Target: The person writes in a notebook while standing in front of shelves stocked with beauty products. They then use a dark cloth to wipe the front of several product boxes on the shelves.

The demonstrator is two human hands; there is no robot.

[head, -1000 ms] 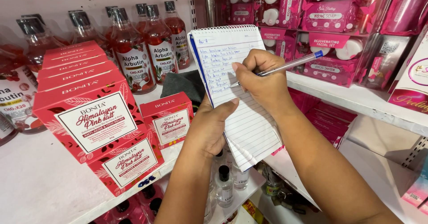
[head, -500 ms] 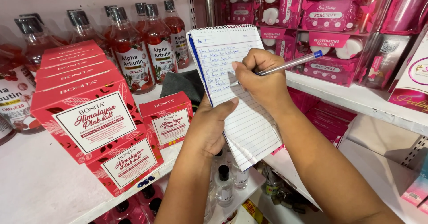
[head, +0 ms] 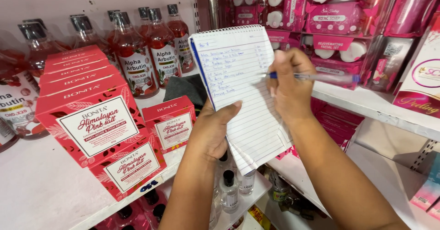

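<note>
Head view: a person stands at white shop shelves, writing on a pad held in the air.
Red boxes [head: 91, 120]: stacked at 9 o'clock from the pad, the front ones near the shelf edge; a careless elbow could tip them off, in my judgement.
Red bottles [head: 137, 60]: upright in a row at 10 o'clock, well apart from both hands.
Left hand [head: 213, 131]: under the pad at 6 o'clock, fingers closed around its back, thumb pressed on the page.
Notepad [head: 238, 83]: spiral-bound, lined, tilted; lower pages curl loose, so hard pen pressure could fold or slip it.
Right hand [head: 286, 85]: at 3 o'clock on the pad, fingers pinched shut on the pen.
Blue pen [head: 316, 77]: lying nearly level, tip on the page; it could smear the fresh lines.
Pink sets [head: 339, 24]: shelved at 1 o'clock, untouched.
</note>
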